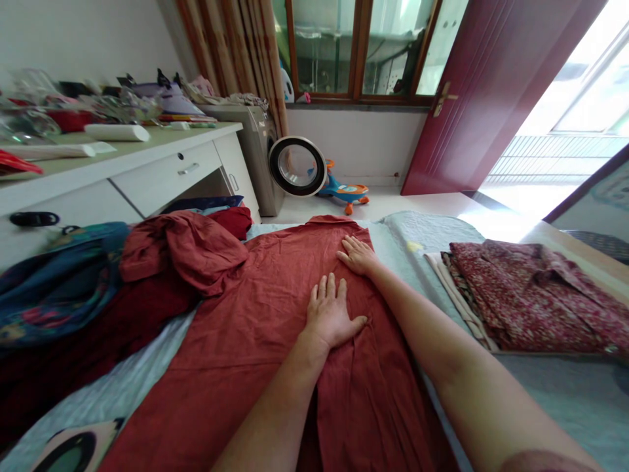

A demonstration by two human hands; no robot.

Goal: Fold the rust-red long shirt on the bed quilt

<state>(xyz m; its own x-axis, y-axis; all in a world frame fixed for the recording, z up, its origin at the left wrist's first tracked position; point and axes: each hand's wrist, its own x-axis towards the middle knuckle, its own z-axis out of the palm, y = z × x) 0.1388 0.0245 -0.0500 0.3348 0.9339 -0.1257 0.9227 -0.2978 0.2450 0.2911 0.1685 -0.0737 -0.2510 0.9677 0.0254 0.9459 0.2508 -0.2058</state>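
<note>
A rust-red long garment with a collar [246,328] lies spread over the bed, its one visible sleeve bunched out to the left. My left hand [330,313] rests flat on the middle of its upper part, fingers spread and thumb out to the right. Farther up, close to the garment's right edge below the collar, my right hand [358,254] also lies flat with its fingers stretched out. Neither hand grips the cloth. Small wrinkles run across the fabric around both hands.
Folded patterned clothes [535,295] lie on the bed at right. Heaped clothes [63,282] lie at left beside a white desk [167,167] crowded with items. Beyond the bed are a washing machine with its round door [298,166] open, a blue ride-on toy [344,190] and a red door [472,85].
</note>
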